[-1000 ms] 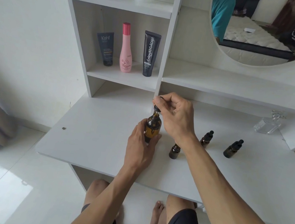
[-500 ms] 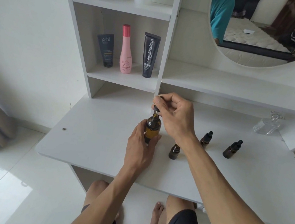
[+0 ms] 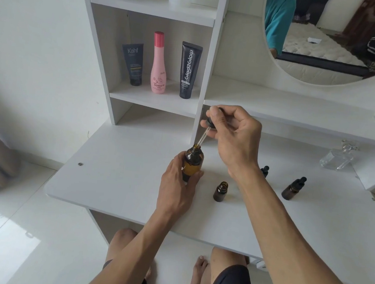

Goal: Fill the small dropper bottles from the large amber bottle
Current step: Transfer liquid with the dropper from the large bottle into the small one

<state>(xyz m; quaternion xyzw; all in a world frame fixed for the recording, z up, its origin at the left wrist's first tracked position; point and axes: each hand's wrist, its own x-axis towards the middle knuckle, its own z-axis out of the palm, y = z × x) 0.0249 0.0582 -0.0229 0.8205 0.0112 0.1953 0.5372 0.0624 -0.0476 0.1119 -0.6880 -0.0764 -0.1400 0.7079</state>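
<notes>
The large amber bottle [image 3: 193, 162] stands upright on the white desk [image 3: 115, 180], and my left hand [image 3: 177, 185] grips its lower body. My right hand [image 3: 232, 135] pinches the black bulb of a dropper [image 3: 207, 130] above it. The glass pipette slants down with its tip at the bottle's open mouth. One small dropper bottle [image 3: 220, 191] stands uncapped just right of the big bottle. A capped small bottle [image 3: 293, 188] stands farther right. Another capped one [image 3: 264, 170] shows only its top behind my right forearm.
A clear glass perfume bottle [image 3: 338, 156] stands at the desk's back right. On the shelf behind are a grey tube [image 3: 133, 63], a pink bottle [image 3: 159, 64] and a black tube [image 3: 188, 70]. A round mirror [image 3: 336, 37] hangs above. My knees show under the desk's front edge.
My right hand has lifted the dropper up out of the large amber bottle, so the glass pipette now shows. My left hand stays on the bottle.
</notes>
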